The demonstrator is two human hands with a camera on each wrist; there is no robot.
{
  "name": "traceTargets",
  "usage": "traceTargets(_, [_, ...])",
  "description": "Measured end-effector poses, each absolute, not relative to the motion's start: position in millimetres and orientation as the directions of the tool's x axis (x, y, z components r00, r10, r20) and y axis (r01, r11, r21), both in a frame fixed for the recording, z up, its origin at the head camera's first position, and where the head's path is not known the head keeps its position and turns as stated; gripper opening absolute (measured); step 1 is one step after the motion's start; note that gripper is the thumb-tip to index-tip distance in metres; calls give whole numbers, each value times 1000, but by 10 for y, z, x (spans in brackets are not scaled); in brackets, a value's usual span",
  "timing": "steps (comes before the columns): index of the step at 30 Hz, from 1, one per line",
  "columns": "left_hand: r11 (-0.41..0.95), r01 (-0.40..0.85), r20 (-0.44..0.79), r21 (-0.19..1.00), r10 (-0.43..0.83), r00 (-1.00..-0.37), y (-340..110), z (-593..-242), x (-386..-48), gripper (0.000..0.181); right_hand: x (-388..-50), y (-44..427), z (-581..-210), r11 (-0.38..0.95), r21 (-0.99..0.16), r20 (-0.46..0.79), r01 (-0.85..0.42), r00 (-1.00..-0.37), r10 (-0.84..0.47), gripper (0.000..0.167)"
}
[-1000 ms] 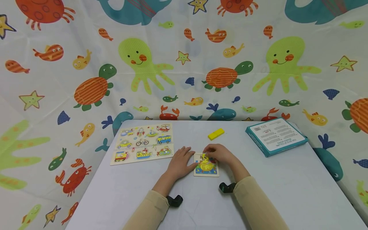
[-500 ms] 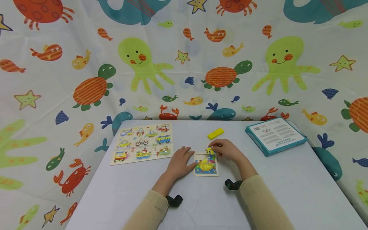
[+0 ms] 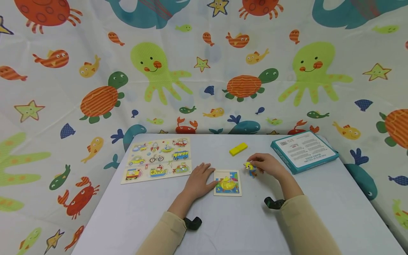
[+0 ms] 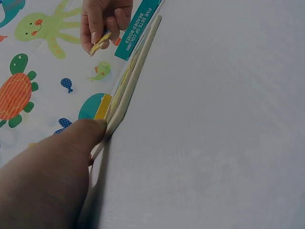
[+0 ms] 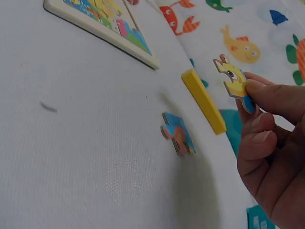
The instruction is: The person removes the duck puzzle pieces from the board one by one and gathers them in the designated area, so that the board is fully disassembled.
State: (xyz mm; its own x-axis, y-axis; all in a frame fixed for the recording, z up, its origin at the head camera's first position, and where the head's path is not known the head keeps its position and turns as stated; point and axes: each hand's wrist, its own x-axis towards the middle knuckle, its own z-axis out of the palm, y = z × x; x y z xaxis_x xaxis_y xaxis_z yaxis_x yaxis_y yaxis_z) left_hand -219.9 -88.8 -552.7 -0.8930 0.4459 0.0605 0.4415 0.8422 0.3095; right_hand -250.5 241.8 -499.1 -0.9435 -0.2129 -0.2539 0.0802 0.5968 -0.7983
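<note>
A small square puzzle board (image 3: 227, 194) with a yellow duck picture lies in front of the person, its pale rim (image 5: 102, 35) crossing the top of the right wrist view. The left hand (image 3: 199, 182) rests beside it with fingers spread, the thumb (image 4: 90, 131) touching its left edge. Right of the board, the right hand (image 3: 266, 165) pinches a yellow and blue puzzle piece (image 5: 234, 82) between thumb and fingers. A blue and brown piece (image 5: 178, 134) is just below that hand; whether it lies flat on the table I cannot tell.
A larger picture board (image 3: 141, 179) with vehicles lies at the left. Behind the small board is a yellow block (image 3: 238, 149). The teal and white box (image 3: 306, 150) sits at the back right, before a patterned cloth (image 3: 204, 88).
The right hand has lifted the duck-head piece off the board and carried it to the right. The blue and brown piece is now right of the board too. The left hand has stayed in place.
</note>
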Motion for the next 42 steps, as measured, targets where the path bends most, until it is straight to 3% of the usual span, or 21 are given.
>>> traceTargets(15, [850,433,53,300,439,-897,-895,-5560,-2217,63,-2483,2894,-5128,635,-759,-306,144,-940,-152,27])
traceTargets(42, [842,443,63,308,446,-893,-907,-5549,-2187,63,-2440,2945,-5315,638,-744,-335,198,-937,-100,21])
